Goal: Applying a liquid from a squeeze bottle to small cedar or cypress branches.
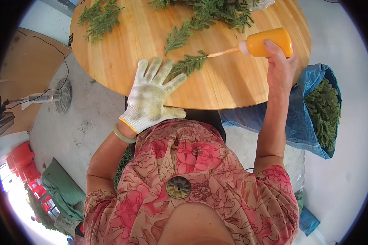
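bottle [270,42], probably light and squeezable, best held round its body: my right hand [281,69] wraps it; my left hand [149,96], fingers splayed, overlaps the table [223,87] at its near edge.

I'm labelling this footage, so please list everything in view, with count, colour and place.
table: 1, pale wood, ahead
squeeze bottle: 1, orange, above table's right side
single sprig: 1, green, beside the glove
evergreen pile: 1, green, table's far edge
loose cluster: 1, green, table's far left
dish: 1, whitish, far edge, cut off
bag: 1, blue, right, holding greenery
cable: 1, black, left
containers: count unclear, red, lower left
sack: 1, green, lower left
floor: 1, grey, below
floral top: 1, pink-brown, on the person
bracelet: 1, pale, left wrist
glove: 1, stained white, left hand
left fingers: 5, gloved white, spread at near edge
right fingers: partly hidden, bare, around the bottle
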A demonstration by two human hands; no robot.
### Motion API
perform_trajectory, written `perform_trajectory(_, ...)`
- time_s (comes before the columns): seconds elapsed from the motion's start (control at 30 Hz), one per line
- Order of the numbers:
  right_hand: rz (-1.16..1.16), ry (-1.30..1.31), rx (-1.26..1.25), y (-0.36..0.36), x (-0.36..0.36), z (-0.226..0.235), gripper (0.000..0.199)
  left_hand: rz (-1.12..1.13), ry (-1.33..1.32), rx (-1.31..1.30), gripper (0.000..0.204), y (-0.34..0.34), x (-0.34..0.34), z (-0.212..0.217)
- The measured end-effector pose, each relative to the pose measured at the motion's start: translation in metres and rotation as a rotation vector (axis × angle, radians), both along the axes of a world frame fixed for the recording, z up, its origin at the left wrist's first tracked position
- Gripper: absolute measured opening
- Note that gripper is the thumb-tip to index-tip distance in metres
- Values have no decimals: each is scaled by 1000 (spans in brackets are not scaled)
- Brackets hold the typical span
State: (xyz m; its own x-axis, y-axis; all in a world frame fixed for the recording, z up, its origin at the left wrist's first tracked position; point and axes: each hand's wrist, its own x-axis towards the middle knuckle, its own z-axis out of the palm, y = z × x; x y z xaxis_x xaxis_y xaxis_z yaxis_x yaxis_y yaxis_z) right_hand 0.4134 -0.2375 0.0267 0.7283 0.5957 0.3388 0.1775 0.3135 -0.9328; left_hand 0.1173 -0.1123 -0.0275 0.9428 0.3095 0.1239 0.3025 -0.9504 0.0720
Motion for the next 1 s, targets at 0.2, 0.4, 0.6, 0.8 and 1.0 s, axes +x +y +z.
perform_trajectory(0.2,-5,29,-27,2,6,-10,36,15,-7,2,96,-1,-3,-6)
perform_trajectory(0.4,-33,16,-40,-4,11,-12,39,22,39,4,97,-1,-4,-5)
perform_trajectory(0.6,-74,29,-48,-5,16,-15,40,12,26,-1,96,3,-3,-7)
perform_trajectory(0.8,-93,82,17,-10,26,-22,30,45,114,1,94,1,-9,7)
perform_trajectory(1.0,-64,295,151,-86,120,-76,38,182,-41,59,93,-7,-9,-19)
